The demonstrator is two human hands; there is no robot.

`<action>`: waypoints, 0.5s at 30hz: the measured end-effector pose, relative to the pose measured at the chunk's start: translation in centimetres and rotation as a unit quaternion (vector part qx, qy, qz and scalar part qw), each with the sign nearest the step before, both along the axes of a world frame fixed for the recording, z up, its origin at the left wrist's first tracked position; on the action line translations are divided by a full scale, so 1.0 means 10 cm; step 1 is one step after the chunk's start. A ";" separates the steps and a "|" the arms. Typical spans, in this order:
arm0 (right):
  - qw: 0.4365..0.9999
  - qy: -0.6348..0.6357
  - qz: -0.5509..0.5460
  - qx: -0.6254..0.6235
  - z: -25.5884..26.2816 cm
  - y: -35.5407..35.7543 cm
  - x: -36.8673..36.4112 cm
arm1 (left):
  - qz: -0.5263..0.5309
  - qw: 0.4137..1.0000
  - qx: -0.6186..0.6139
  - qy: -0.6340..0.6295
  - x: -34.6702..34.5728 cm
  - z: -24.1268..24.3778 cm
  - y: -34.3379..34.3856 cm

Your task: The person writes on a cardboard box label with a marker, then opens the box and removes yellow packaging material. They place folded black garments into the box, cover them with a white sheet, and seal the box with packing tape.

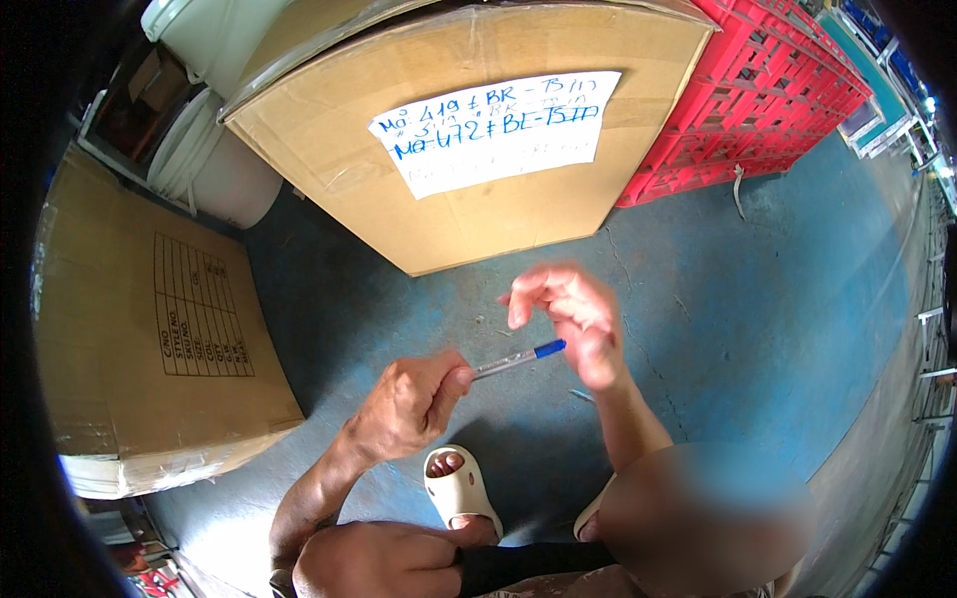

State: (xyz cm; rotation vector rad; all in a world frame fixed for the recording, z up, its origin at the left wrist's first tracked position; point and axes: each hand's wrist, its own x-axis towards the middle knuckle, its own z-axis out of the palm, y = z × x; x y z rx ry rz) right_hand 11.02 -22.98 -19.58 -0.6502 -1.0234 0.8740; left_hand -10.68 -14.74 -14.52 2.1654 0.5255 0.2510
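Observation:
My left hand (411, 404) grips a ballpoint pen (507, 365) with a clear barrel, its blue-capped end pointing towards my right hand. My right hand (572, 318) is just beyond that blue cap (550, 348), fingers curled and apart, slightly blurred. It holds nothing, and I cannot tell whether it touches the cap. Past both hands stands a large cardboard box (508, 217). A white sheet of paper (516, 161) with blue handwriting is stuck to its side.
A red plastic crate (718, 112) stands right of the box. At the left are another carton (112, 299) with a printed table and white buckets (232, 172). My feet, in cream clogs (460, 482), are on the worn blue floor (748, 299). A blurred patch covers the lower right.

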 end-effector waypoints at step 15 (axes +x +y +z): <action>0.938 -0.345 0.035 0.008 0.18 -0.13 -0.06 | 0.010 0.987 -0.157 -0.022 -0.10 0.09 0.01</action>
